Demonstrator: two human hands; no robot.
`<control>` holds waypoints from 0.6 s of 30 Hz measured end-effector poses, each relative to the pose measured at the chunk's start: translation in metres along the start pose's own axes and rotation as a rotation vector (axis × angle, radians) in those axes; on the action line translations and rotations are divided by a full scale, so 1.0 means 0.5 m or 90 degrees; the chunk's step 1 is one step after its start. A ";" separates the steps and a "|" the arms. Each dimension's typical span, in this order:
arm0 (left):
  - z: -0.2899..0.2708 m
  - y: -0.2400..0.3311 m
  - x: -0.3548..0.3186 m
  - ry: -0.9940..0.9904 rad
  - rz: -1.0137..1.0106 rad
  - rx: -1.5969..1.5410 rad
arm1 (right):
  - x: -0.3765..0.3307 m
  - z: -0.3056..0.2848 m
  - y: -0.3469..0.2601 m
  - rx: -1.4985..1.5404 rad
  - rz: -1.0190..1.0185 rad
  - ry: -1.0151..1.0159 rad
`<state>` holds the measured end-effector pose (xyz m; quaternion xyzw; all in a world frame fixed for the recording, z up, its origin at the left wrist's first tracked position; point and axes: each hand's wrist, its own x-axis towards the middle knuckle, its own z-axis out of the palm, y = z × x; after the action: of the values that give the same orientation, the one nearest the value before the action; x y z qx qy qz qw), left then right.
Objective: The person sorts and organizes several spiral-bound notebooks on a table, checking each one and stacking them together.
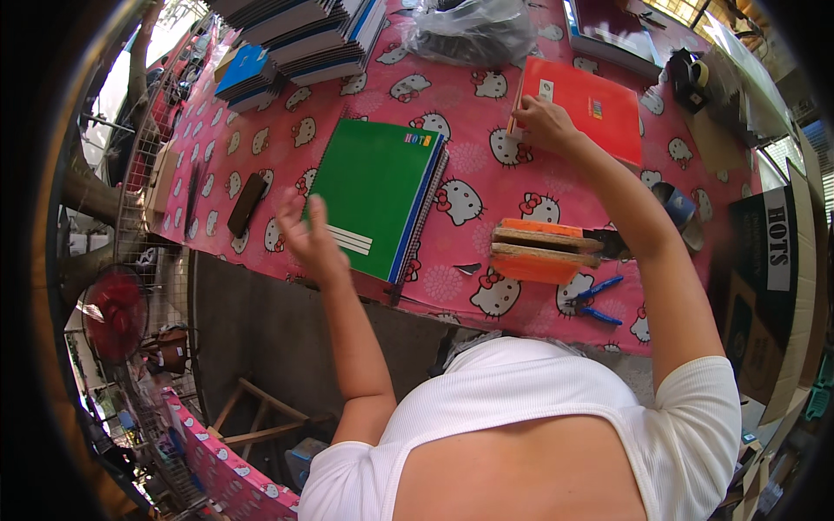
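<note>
A spiral notebook with a green cover point(373, 191) lies on the pink patterned tabletop, with blue-edged books or covers beneath it. My left hand point(314, 239) hovers at its lower left edge, fingers spread and holding nothing. Farther right is a stack of red covers or notebooks point(599, 113). At that stack's left edge, my right hand point(546, 122) has its fingers curled in a pinch on the red cover. Below the right forearm stands an orange block with wooden layers point(543, 252). Blue-handled pliers point(599, 304) rest near the front edge of the table.
Thick notebook stacks point(321, 43) and a small blue stack point(248, 76) stand at the far left. A dark slim case point(248, 206) lies left. At the back are a plastic bag point(473, 35) and maroon covers point(608, 35). Right sit a black dispenser point(689, 80) and cartons point(760, 295).
</note>
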<state>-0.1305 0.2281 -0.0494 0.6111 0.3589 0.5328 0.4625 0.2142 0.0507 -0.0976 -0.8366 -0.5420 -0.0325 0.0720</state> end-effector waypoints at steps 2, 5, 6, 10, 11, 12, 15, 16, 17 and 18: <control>0.074 0.061 -0.065 -0.167 -0.078 -0.209 | 0.009 -0.005 0.007 -0.016 -0.020 -0.049; 0.160 0.100 -0.198 -0.477 0.096 -0.069 | 0.029 -0.017 0.021 -0.003 -0.059 -0.112; 0.187 0.108 -0.240 -0.569 0.075 -0.079 | 0.039 -0.016 0.044 0.059 -0.089 -0.115; 0.230 0.078 -0.292 -0.732 0.119 0.029 | 0.055 -0.029 0.052 0.164 -0.138 -0.130; 0.240 0.078 -0.293 -0.739 0.128 0.023 | 0.047 -0.029 0.068 0.158 -0.129 -0.123; 0.250 0.077 -0.292 -0.716 -0.001 -0.119 | 0.037 -0.030 0.084 0.183 -0.107 -0.050; 0.258 0.089 -0.253 -0.673 -0.186 -0.261 | 0.007 -0.090 0.061 0.186 -0.043 0.013; 0.265 0.090 -0.242 -0.517 -0.035 -0.182 | -0.014 -0.141 0.026 0.160 0.006 0.008; 0.275 0.091 -0.230 -0.356 0.112 -0.108 | -0.056 -0.196 -0.021 0.236 -0.039 -0.015; 0.283 0.085 -0.204 -0.357 0.111 -0.111 | -0.116 -0.246 -0.081 0.313 -0.082 -0.042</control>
<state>-0.0113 0.0940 -0.0423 0.7209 0.1161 0.4100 0.5466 0.1564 -0.0044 0.0194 -0.7585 -0.5878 0.1232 0.2529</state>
